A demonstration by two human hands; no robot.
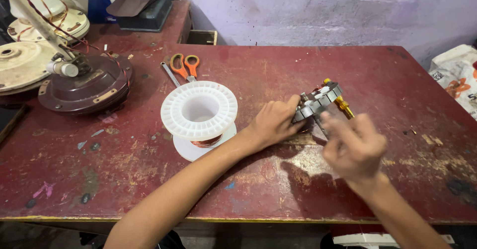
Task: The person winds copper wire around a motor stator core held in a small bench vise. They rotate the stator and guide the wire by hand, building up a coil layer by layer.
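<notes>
Centrally on the red table [278,179], the left hand [272,124] has its grip clenched on a ring-shaped metal stator [317,101], thumb and fingers wrapped over its near-left edge, holding it tilted just above the table top. The right hand [354,147] is raised in front of the stator's near side and blurred; its fingers are curled, and a thin dark tool [320,126] seems to run from them up to the stator, though I cannot tell how firmly its grip holds it. A gold-coloured shaft [343,106] sticks out from the stator's right side.

Just left of the left wrist stands one white plastic spool [199,111] with a little copper wire [206,142] on its core; it sits near the forearm but does not touch it. Behind the spool lie one pair of orange-handled scissors [185,66] and one slim metal tool [170,74] beside them. At the far left sit one dark brown fan motor housing [87,85] and two cream ones [22,65], with a pole [37,20] and red wires crossing over them. One dark box [144,8] rests at the back, and a printed sack [457,77] is off the right edge.
</notes>
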